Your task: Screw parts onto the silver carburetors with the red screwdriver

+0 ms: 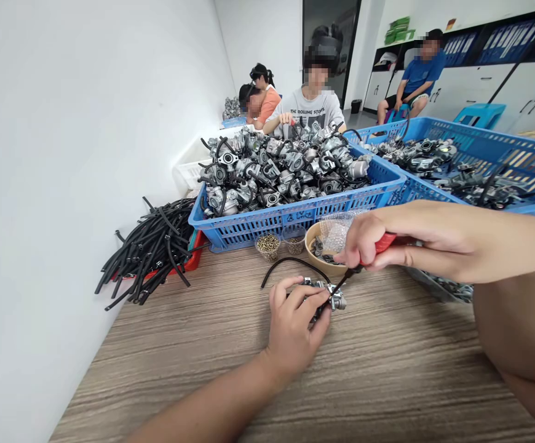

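On the wood-grain table, my left hand (299, 320) is closed around a small metal carburetor (338, 299), which its fingers partly cover. A black rubber hose (290, 261) curves up and left from that part. My right hand (369, 245) grips a screwdriver (384, 242) with a red handle. Its dark shaft slants down to the left, and the tip meets the carburetor close to my left fingertips. Exactly what the tip touches is too small to make out.
Behind my hands a blue crate (258, 231) holds piled carburetors. Cups of small brass screws (267, 245) and a paper bowl (313, 237) of metal parts stand before it. Black hoses (157, 246) fill a red tray at left. Another blue crate (493, 147) is at right; several people sit beyond.
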The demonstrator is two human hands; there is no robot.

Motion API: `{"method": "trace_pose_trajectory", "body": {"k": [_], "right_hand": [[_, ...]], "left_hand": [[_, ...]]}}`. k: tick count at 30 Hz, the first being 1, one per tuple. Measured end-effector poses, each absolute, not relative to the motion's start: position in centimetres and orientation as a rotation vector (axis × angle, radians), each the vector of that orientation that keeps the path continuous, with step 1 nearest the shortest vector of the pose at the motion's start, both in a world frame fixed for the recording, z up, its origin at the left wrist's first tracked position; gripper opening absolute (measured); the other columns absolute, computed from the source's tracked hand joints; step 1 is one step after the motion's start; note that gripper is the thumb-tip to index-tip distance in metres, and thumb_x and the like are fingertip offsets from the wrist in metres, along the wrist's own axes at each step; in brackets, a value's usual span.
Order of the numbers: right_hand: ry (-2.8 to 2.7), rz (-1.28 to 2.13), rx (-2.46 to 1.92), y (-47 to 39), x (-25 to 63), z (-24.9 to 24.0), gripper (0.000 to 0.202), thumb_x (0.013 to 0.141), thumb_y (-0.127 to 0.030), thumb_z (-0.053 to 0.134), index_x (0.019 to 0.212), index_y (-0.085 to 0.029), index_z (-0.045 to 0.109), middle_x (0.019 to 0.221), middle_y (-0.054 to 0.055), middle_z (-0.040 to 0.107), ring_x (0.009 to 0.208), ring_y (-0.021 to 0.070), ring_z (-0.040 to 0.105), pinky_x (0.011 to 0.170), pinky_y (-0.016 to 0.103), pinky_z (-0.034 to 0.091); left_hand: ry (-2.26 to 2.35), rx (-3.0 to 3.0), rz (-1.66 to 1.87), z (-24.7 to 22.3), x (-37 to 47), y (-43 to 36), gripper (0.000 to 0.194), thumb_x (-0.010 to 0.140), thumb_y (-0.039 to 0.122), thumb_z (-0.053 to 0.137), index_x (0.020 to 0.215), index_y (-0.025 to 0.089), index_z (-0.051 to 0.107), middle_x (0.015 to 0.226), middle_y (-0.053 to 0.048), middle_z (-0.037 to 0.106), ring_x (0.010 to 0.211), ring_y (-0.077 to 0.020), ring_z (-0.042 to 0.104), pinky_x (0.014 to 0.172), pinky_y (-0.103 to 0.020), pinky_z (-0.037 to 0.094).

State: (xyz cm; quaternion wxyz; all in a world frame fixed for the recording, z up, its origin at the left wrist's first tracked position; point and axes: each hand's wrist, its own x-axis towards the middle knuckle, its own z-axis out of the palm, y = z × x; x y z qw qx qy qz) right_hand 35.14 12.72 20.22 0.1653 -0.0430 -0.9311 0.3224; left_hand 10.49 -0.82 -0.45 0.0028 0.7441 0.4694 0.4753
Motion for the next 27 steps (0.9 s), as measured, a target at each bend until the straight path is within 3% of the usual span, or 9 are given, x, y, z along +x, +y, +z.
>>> {"method": "trace_pose_trajectory", "body": {"k": [3, 7, 12, 14, 18, 23, 27], "right_hand": [[-2.672, 0.743, -0.173, 12.8, 34.7, 20.1, 0.007, 0.117, -0.026, 0.067, 0.122, -0.025, 0.071, 0.117, 0.003, 0.078, 0.099, 0.0142, 0.072, 0.086, 0.027, 0.057], [-2.679, 0.496, -0.223, 12.5, 34.6, 19.8, 0.010, 0.119, -0.035, 0.066, 0.122, -0.028, 0.073, 0.117, 0.003, 0.077, 0.098, 0.0173, 0.072, 0.088, 0.032, 0.055], [-2.690, 0.369, -0.456, 11.5, 35.2, 19.3, 0.020, 0.114, -0.044, 0.070, 0.123, -0.026, 0.068, 0.111, 0.006, 0.075, 0.090, 0.0219, 0.071, 0.078, 0.036, 0.054], [-2.721, 0.396, -0.486, 11.3, 35.6, 19.5, 0.024, 0.111, -0.041, 0.072, 0.128, -0.026, 0.066, 0.120, 0.008, 0.076, 0.096, 0.0242, 0.074, 0.078, 0.037, 0.057], [-2.774, 0.486, -0.358, 11.0, 36.6, 20.6, 0.025, 0.112, -0.027, 0.063, 0.136, -0.029, 0.064, 0.148, 0.010, 0.072, 0.126, 0.0273, 0.075, 0.101, 0.040, 0.064], [-2.813, 0.695, -0.332, 10.7, 37.1, 21.1, 0.015, 0.113, -0.024, 0.060, 0.122, -0.032, 0.069, 0.123, 0.003, 0.080, 0.096, 0.0204, 0.078, 0.080, 0.033, 0.062], [-2.761, 0.606, -0.356, 10.9, 36.6, 20.7, 0.009, 0.117, -0.032, 0.060, 0.121, -0.028, 0.067, 0.113, 0.005, 0.079, 0.087, 0.0199, 0.074, 0.076, 0.033, 0.056]], "left_hand": [[1.487, 2.331, 1.487, -0.5, 10.5, -0.8, 0.027, 0.103, 0.012, 0.083, 0.126, 0.027, 0.080, 0.118, -0.006, 0.089, 0.129, -0.0328, 0.072, 0.118, -0.059, 0.058], [1.500, 2.344, 1.466, -0.5, 10.5, -0.8, 0.029, 0.102, 0.013, 0.084, 0.126, 0.027, 0.081, 0.118, -0.006, 0.089, 0.130, -0.0333, 0.071, 0.118, -0.060, 0.059], [1.498, 2.331, 1.478, -0.4, 10.5, -0.8, 0.027, 0.103, 0.015, 0.083, 0.127, 0.028, 0.082, 0.118, -0.006, 0.089, 0.129, -0.0337, 0.071, 0.116, -0.059, 0.059], [1.493, 2.323, 1.489, -0.4, 10.5, -0.8, 0.026, 0.103, 0.016, 0.083, 0.126, 0.027, 0.082, 0.118, -0.006, 0.089, 0.129, -0.0339, 0.070, 0.116, -0.059, 0.059], [1.488, 2.314, 1.495, -0.4, 10.5, -0.8, 0.026, 0.103, 0.016, 0.084, 0.126, 0.027, 0.081, 0.119, -0.005, 0.089, 0.129, -0.0339, 0.069, 0.116, -0.059, 0.058], [1.487, 2.308, 1.491, -0.4, 10.4, -0.8, 0.026, 0.103, 0.015, 0.084, 0.125, 0.028, 0.081, 0.119, -0.005, 0.089, 0.128, -0.0327, 0.070, 0.116, -0.058, 0.058], [1.483, 2.309, 1.488, -0.5, 10.4, -0.7, 0.025, 0.104, 0.015, 0.083, 0.125, 0.028, 0.082, 0.119, -0.005, 0.089, 0.128, -0.0327, 0.069, 0.117, -0.058, 0.058]]}}
